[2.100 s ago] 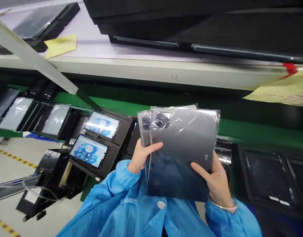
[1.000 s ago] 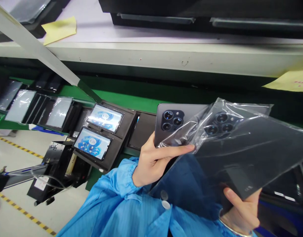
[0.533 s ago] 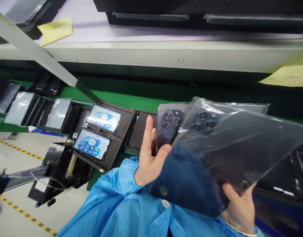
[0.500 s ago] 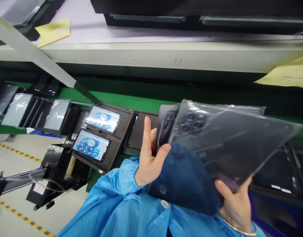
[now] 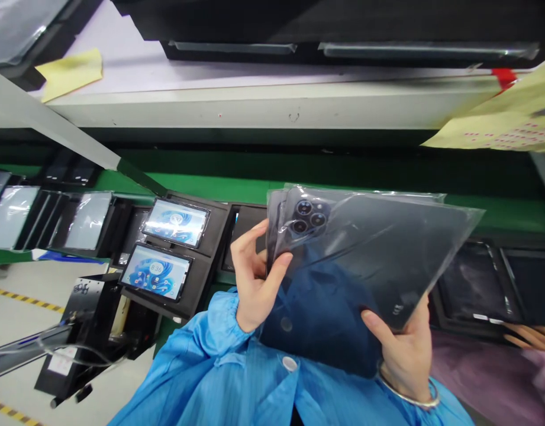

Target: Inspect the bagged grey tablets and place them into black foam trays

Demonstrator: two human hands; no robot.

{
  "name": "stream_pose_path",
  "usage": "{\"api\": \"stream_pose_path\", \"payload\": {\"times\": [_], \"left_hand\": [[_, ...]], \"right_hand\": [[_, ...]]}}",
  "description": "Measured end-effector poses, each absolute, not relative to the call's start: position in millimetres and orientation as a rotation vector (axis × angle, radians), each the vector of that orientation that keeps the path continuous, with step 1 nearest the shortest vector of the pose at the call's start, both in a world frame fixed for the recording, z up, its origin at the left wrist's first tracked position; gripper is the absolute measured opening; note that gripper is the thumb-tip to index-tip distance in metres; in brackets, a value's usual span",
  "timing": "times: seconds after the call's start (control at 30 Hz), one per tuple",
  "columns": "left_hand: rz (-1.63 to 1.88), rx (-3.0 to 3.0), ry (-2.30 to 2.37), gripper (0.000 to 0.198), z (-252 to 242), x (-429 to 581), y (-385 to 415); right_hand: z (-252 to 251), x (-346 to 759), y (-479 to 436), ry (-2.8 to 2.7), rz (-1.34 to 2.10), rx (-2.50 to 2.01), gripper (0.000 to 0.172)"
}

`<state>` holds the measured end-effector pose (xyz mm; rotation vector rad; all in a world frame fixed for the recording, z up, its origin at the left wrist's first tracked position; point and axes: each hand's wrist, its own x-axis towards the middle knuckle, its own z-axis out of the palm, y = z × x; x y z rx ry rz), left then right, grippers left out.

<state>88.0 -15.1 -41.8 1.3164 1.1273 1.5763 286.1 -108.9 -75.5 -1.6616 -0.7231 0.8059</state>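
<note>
I hold a stack of dark grey tablets (image 5: 365, 254) wrapped in clear plastic bags, backs facing me, camera clusters at the upper left. My left hand (image 5: 254, 278) grips the stack's left edge, thumb on the front. My right hand (image 5: 400, 349) holds the lower right corner, fingers curled under and thumb on the front. A bracelet circles my right wrist. Both arms wear blue sleeves.
Black trays on a green conveyor (image 5: 196, 183) carry two lit tablets (image 5: 174, 222) and several wrapped ones (image 5: 88, 219) farther left. A white shelf (image 5: 254, 106) with yellow sheets (image 5: 498, 124) runs above. Another person's hand (image 5: 527, 337) shows at the right edge by dark trays (image 5: 471, 284).
The two bagged tablets, fanned apart a second ago, have come back together into one stack. My left hand closed again on the left edge after briefly opening its fingers.
</note>
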Motion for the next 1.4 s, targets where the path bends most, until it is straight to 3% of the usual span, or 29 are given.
{"api": "stream_pose_path", "payload": {"times": [0.1,0.4,0.63,0.83,1.0,1.13,1.27,1.3,1.4], "left_hand": [[1.522,1.351,1.199,0.03,-41,89,-13],[1.607,1.273,1.074,0.028,-40,97,-10],[1.588,1.518,1.171,0.003,-46,87,-8],[1.369,1.859,0.804,0.01,-40,77,-1],[1.354,1.862,0.807,0.007,-34,77,-2],[1.366,1.804,0.834,0.011,-34,81,-6],[1.337,1.499,0.875,0.076,-42,81,-5],[1.274,1.417,0.903,0.076,-45,80,-4],[1.105,1.319,1.005,0.038,-54,74,-1]], "right_hand": [[-77,287,-110,-0.782,0.744,-1.663,0.086],[-78,290,-113,-0.757,0.748,-1.698,0.09],[-78,288,-114,-0.662,0.796,-1.685,0.091],[-78,288,-112,-0.615,0.801,-1.694,0.091],[-80,290,-116,-0.597,0.816,-1.674,0.09],[-84,287,-118,-0.64,0.775,-1.641,0.076],[-92,282,-115,-0.734,0.581,-1.574,0.052],[-94,282,-113,-0.792,0.556,-1.546,0.043],[-99,284,-104,-1.005,0.596,-1.451,0.026]]}}
